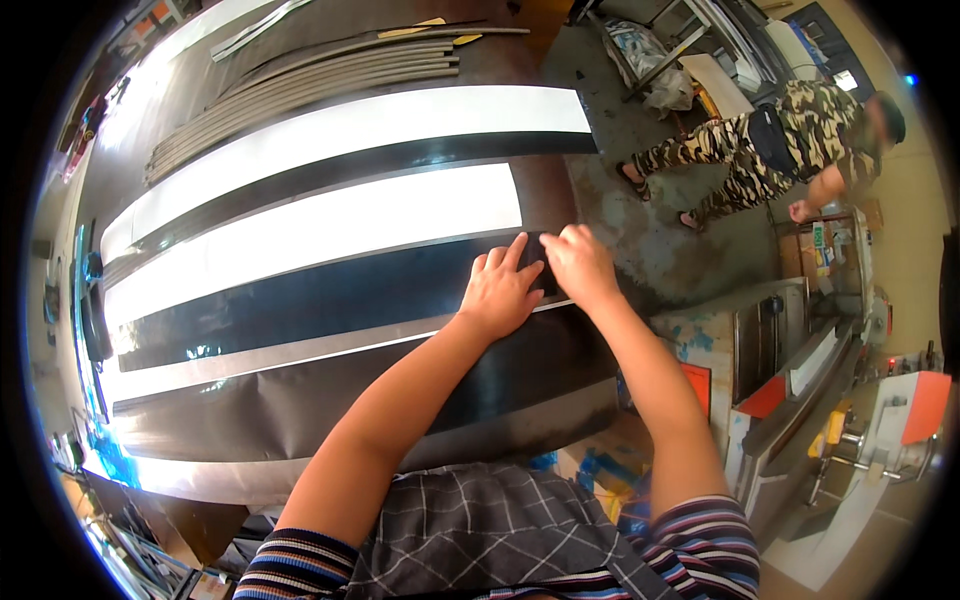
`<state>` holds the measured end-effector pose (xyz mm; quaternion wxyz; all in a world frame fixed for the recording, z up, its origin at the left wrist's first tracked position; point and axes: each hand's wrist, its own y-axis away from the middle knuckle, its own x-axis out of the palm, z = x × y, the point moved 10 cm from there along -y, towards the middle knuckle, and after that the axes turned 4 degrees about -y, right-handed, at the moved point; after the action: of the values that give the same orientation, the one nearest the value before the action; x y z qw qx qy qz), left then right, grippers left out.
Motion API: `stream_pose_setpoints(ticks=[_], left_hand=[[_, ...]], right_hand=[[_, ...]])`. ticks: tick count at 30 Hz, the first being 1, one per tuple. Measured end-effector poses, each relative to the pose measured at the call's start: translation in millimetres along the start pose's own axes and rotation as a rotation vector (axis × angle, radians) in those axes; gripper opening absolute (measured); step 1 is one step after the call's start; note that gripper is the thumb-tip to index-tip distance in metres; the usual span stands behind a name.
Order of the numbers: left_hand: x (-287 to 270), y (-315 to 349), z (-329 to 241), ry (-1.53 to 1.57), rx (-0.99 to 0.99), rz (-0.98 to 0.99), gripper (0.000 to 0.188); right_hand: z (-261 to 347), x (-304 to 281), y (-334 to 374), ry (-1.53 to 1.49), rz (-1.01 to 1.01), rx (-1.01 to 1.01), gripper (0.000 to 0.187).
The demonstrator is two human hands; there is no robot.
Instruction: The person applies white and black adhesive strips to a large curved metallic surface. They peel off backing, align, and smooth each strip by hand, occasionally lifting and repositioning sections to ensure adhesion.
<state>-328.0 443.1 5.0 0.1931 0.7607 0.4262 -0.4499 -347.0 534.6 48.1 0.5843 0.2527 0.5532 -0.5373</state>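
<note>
My left hand (497,292) lies with its fingers spread on the right end of a long dark blue glossy strip (350,290). Just to its right, my right hand (583,266) is closed, its fingers curled at the end of that strip. What its fingertips hold, if anything, is too small to make out. Beyond the blue strip lies a long strip with a white face (400,215). Nearer to me, a dark glossy sheet (330,400) with a thin white edge stretches along the table.
Farther back are another white strip (400,115) with a dark band and several thin grey bars (350,75). A person in camouflage clothing (760,140) stands on the floor at the right. Frames and panels (800,380) crowd the right side.
</note>
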Motion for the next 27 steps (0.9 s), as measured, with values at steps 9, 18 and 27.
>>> stream_pose_setpoints(ticks=[9, 18, 27], left_hand=[[0.6, -2.1, 2.5, -0.007, -0.006, 0.008, 0.040], [4.5, -8.7, 2.6, -0.019, 0.022, 0.077, 0.045], [-19.0, 7.3, 19.2, 0.285, 0.077, -0.110, 0.033]], right_hand=[[-5.0, -1.8, 2.2, -0.053, -0.016, 0.012, 0.015], [-25.6, -2.1, -7.1, -0.098, -0.047, 0.132, 0.044], [16.3, 14.6, 13.8, -0.334, -0.060, 0.171, 0.030]])
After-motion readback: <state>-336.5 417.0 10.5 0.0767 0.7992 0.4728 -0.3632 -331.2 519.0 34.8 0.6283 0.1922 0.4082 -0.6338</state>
